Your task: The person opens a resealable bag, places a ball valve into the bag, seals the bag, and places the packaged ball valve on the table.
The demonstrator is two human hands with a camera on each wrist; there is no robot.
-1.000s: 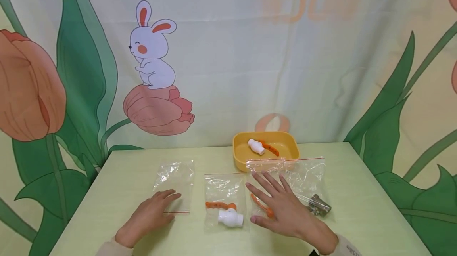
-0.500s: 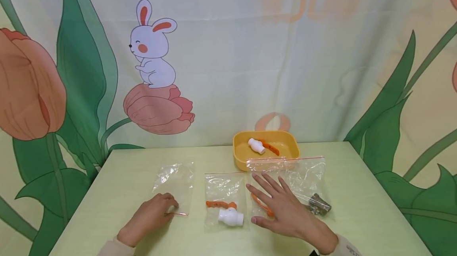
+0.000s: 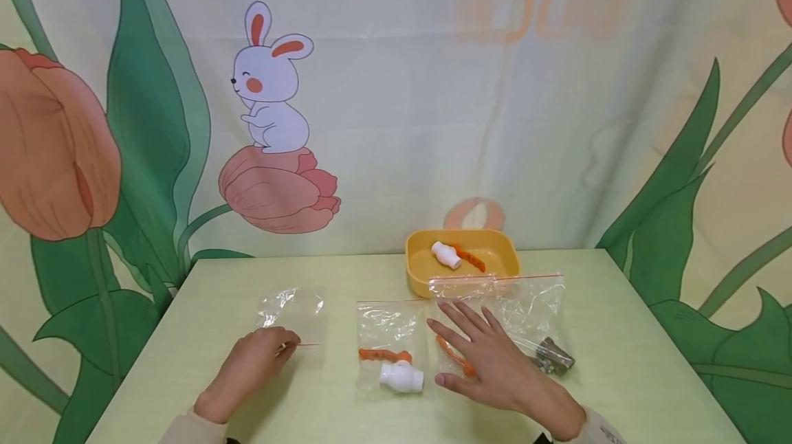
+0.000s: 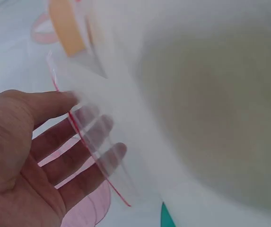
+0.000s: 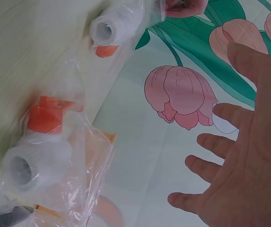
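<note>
My left hand (image 3: 247, 365) pinches the red-striped edge of a clear zip bag (image 3: 291, 310) at the left; no parts show inside. In the left wrist view, thumb and fingers (image 4: 85, 179) lie on opposite sides of that red strip. A second zip bag (image 3: 391, 326), in the middle, holds a white ball valve (image 3: 402, 376) and an orange lever handle (image 3: 379, 354). Fingers spread, my right hand (image 3: 495, 368) stretches over a third bag, partly hiding its orange handle (image 3: 454, 356). The right wrist view shows a white valve body (image 5: 38, 161) in that bag.
Behind the bags stands a yellow basin (image 3: 418, 280) with a white valve (image 3: 446, 255) and an orange handle (image 3: 473, 258) inside. To the right, a zip bag (image 3: 526, 303) holds a dark metal part (image 3: 557, 356) and small pieces. A printed curtain (image 3: 383, 121) hangs behind the table.
My left hand's relaxed fingers have curled onto the left bag's red-striped edge. That edge has risen and shifted slightly left with the hand. The right hand stays in place.
</note>
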